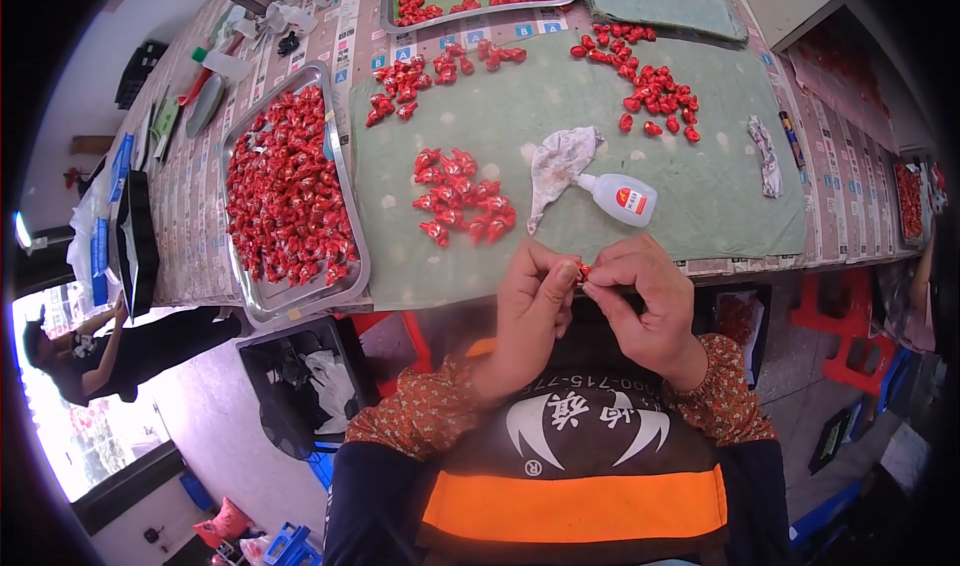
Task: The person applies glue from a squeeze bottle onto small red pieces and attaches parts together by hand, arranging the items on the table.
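Just in front of the table edge, my left hand (532, 301) and my right hand (648, 296) meet, both closed at the fingertips on one small red piece (583, 274). The fingers cover most of it. Ahead of them on the green cloth (560, 86) lies a clear squeeze bottle (622, 200) with a red-and-white label, its nozzle touching a crumpled whitish rag (562, 166). Left of the rag is a cluster of similar red pieces (460, 198) with pale marks.
A metal tray (352, 284) heaped with red pieces stands at the left; another tray (480, 11) is at the back. More red pieces (660, 98) lie at the far right. A black crate (300, 391) and red stools (835, 316) stand below. Another person (130, 351) is at the left.
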`<state>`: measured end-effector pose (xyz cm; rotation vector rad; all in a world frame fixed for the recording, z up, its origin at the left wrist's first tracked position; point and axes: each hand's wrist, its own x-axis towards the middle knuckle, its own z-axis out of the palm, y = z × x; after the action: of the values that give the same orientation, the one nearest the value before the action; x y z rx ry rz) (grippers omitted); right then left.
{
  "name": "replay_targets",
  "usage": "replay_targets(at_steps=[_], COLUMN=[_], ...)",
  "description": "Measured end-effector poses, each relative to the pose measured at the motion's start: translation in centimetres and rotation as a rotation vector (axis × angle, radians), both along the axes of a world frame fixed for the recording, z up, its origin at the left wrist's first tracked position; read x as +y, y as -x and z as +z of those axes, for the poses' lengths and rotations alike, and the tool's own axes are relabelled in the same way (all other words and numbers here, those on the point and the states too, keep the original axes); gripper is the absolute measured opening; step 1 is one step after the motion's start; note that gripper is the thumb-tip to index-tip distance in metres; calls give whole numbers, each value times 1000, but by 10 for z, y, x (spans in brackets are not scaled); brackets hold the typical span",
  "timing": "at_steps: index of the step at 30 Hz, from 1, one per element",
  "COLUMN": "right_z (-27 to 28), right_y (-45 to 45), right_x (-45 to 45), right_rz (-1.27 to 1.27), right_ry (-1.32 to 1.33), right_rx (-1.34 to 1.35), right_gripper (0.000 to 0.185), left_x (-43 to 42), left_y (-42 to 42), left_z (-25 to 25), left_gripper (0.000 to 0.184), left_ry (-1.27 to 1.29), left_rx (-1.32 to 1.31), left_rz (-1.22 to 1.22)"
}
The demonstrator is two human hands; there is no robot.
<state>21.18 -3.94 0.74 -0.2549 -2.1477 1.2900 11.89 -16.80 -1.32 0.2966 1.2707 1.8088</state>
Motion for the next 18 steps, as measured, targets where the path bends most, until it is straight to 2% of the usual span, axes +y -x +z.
replay_targets(at_steps=[2, 4, 5, 7, 10, 18], right_z=[-6, -12, -11, -8, -4, -6], right_y=[-2, -4, -7, -12, -15, -17], right_x=[-1, -3, -5, -7, -6, 0], right_rz=[-1, 17, 16, 59, 115, 110], right_ry=[66, 388, 388, 754, 884, 973], right_rx=[-15, -30, -30, -164, -169, -171], right_gripper=[19, 17, 17, 16, 17, 14], left_x=[-1, -1, -1, -1, -3, -7], left_y=[1, 2, 2, 0, 2, 0], left_z=[0, 3, 3, 3, 2, -5], left_gripper=[17, 17, 17, 18, 20, 19], left_ry=[-14, -38, -38, -33, -47, -141], left_rx=[-71, -133, -133, -115, -132, -41], left_rz=[-14, -27, -27, -34, -27, -110])
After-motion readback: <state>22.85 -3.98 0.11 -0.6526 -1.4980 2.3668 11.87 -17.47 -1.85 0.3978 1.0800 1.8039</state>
